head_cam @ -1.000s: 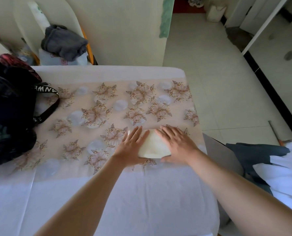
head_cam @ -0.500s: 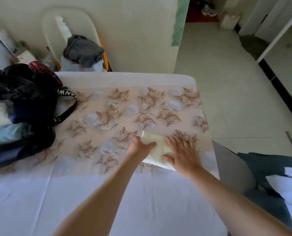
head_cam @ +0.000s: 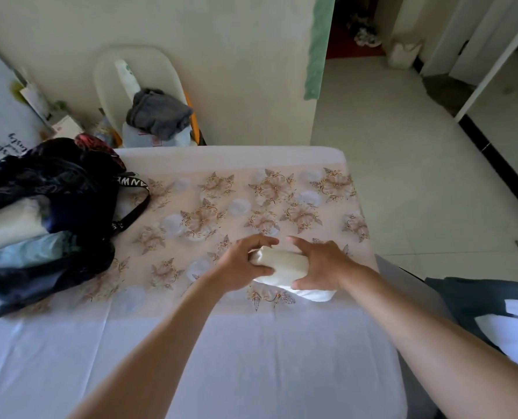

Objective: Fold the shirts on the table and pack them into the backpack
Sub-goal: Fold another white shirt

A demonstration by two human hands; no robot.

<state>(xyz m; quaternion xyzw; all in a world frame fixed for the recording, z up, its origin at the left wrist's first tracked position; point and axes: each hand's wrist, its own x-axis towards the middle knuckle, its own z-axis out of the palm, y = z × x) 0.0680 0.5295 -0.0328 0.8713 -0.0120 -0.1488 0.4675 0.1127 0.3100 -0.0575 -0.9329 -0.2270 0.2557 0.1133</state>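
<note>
A small folded cream shirt (head_cam: pixel 285 267) lies on the flowered tablecloth (head_cam: pixel 221 207) near the table's right side. My left hand (head_cam: pixel 242 267) grips its left end with fingers over the top and thumb below. My right hand (head_cam: pixel 318 264) grips its right end the same way. The bundle looks slightly raised off the cloth. A dark open backpack (head_cam: pixel 49 213) lies at the table's left, with folded white and light blue garments (head_cam: pixel 19 234) showing in its mouth.
A backpack strap (head_cam: pixel 130 207) loops onto the cloth. Behind the table stands a white chair (head_cam: pixel 137 77) with a grey garment (head_cam: pixel 158 113). The table's right edge borders tiled floor (head_cam: pixel 403 164). Dark and white cloth (head_cam: pixel 493 306) lies at the lower right.
Both hands went from pressing flat on the shirt to curling round its two ends. The shirt has bunched into a thicker bundle. The camera view shifted right, showing more of the backpack.
</note>
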